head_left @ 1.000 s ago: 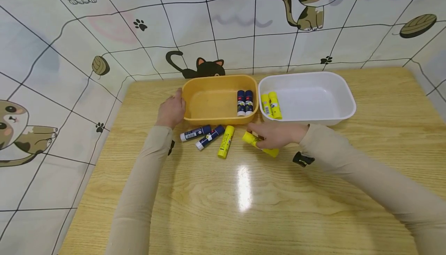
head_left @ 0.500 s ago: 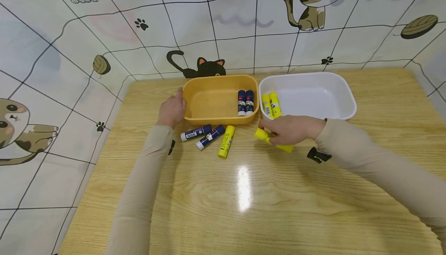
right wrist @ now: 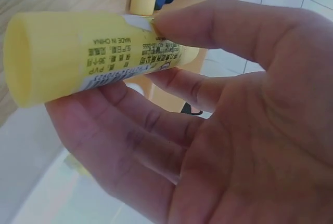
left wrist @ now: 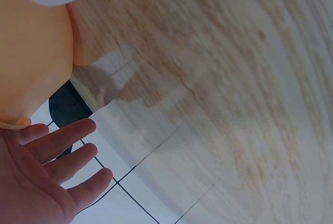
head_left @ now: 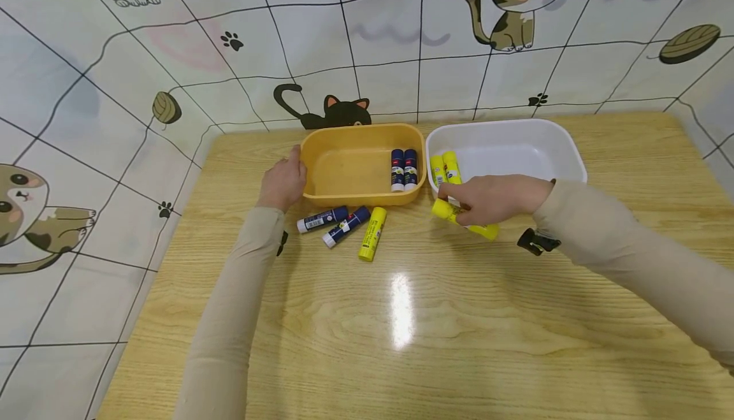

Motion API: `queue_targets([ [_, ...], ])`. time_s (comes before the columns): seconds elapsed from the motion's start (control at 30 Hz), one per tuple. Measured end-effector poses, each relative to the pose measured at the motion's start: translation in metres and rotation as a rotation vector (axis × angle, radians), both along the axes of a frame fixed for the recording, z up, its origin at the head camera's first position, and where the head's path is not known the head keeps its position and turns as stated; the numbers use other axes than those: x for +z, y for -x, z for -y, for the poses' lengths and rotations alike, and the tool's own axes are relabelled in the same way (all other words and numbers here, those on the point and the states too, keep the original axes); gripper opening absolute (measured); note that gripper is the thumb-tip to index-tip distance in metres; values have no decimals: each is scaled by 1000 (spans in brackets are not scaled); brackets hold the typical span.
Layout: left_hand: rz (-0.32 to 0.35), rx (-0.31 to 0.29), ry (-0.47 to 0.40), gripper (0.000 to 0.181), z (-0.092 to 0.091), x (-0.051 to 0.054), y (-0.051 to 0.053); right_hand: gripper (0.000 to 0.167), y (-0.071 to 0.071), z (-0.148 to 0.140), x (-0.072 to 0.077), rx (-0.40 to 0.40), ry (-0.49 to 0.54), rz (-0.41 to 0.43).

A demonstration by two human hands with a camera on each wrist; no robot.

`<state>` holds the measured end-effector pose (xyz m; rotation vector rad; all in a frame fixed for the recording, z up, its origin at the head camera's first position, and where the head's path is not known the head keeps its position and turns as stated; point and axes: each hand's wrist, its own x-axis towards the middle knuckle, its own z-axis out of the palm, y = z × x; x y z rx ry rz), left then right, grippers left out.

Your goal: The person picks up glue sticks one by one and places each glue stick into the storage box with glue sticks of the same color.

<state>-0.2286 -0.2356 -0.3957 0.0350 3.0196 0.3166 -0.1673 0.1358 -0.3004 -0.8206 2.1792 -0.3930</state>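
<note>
In the head view my right hand (head_left: 497,200) holds a yellow glue stick (head_left: 485,231) in front of the white bin (head_left: 564,174). Seen from the right wrist, the thumb pinches this glue stick (right wrist: 57,52) against the fingers, its printed label showing. My left hand (head_left: 283,181) touches the left end of the orange bin (head_left: 338,199); in the left wrist view its fingers (left wrist: 78,159) are spread and loosely extended beside the bin wall (left wrist: 39,52). Another yellow glue stick (head_left: 373,234) and two navy ones (head_left: 322,219) lie on the table before the orange bin.
Two navy glue sticks (head_left: 404,170) stand side by side inside the orange bin's right end. Two yellow ones (head_left: 445,168) lean in the white bin's left end. Both bins sit side by side on a wooden table (head_left: 344,331), with a cat-patterned wall (head_left: 390,31) behind.
My right hand has carried the yellow glue stick rightward and slightly up toward the white bin's front edge. The left hand has stayed at the orange bin.
</note>
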Motion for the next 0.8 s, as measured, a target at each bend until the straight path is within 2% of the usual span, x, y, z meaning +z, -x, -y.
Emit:
queue_targets([
  [0.3, 1, -3, -8, 51, 1, -1, 0, 38, 19, -12, 3, -26, -13, 67],
  [0.4, 1, -1, -7, 52, 0, 1, 0, 43, 27, -18, 3, -59, 0, 101],
  [0.6, 2, 4, -6, 51, -2, 4, -1, 44, 39, -27, 0, -132, 42, 195],
  [0.8, 3, 3, -4, 51, -1, 3, -1, 49, 50, -33, -1, -187, 100, 285],
])
